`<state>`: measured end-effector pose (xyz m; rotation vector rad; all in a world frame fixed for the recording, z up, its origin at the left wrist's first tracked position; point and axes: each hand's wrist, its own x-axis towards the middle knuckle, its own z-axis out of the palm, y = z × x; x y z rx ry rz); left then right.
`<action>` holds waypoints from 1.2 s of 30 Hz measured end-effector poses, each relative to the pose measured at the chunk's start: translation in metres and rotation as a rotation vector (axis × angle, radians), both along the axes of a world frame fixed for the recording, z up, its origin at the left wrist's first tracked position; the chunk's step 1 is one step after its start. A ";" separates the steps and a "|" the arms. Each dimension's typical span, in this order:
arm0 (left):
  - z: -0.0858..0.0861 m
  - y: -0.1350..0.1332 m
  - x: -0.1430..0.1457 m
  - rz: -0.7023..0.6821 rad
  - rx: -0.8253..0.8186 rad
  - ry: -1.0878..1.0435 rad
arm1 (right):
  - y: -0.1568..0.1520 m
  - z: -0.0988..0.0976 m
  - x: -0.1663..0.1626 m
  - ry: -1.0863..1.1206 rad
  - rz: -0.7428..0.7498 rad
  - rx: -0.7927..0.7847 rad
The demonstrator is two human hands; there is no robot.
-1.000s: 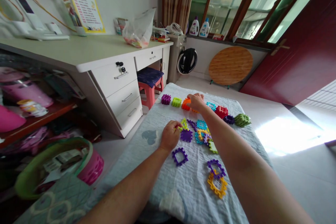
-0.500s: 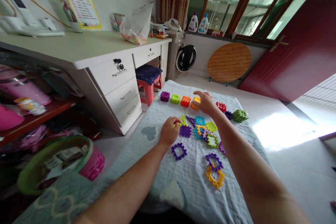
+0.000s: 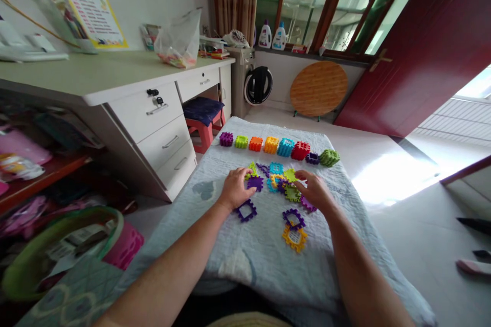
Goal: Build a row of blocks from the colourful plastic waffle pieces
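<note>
My left hand [image 3: 237,188] is low over the cloth, thumb and fingers apart around the left side of a solid purple square tile [image 3: 255,183]. A yellow-green tile [image 3: 251,168] lies by its fingertips, and a purple frame tile [image 3: 246,211] lies below the wrist side. My right hand [image 3: 312,188] is open beside the loose cluster, fingertips near a lime tile [image 3: 290,175] and a green frame tile [image 3: 292,193]. I cannot tell whether either hand touches a tile. A magenta tile [image 3: 308,204] lies partly under the right hand.
Behind the cluster runs a row of interlocking-tile stacks, including orange [image 3: 255,143], yellow [image 3: 271,144], cyan [image 3: 286,147] and red [image 3: 300,150]. Nearer me, a purple frame [image 3: 293,219] overlaps a yellow one [image 3: 294,237]. A desk [image 3: 130,69] stands left of the cloth-covered surface [image 3: 215,237].
My right hand has come back from the row of stacks to the loose tiles, uncovering the cyan stack. My left hand's fingers have spread. The camera view has shifted.
</note>
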<state>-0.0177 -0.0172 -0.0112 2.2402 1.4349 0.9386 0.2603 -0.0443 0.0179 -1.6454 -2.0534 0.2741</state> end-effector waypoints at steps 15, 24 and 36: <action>0.008 -0.007 0.004 -0.069 0.096 -0.043 | 0.002 -0.025 -0.004 0.029 -0.040 0.090; 0.016 -0.013 0.006 -0.254 0.028 -0.054 | 0.001 -0.024 -0.006 0.077 -0.041 0.102; 0.021 -0.013 -0.004 -0.139 -0.077 -0.348 | -0.002 -0.011 -0.006 0.178 -0.050 0.207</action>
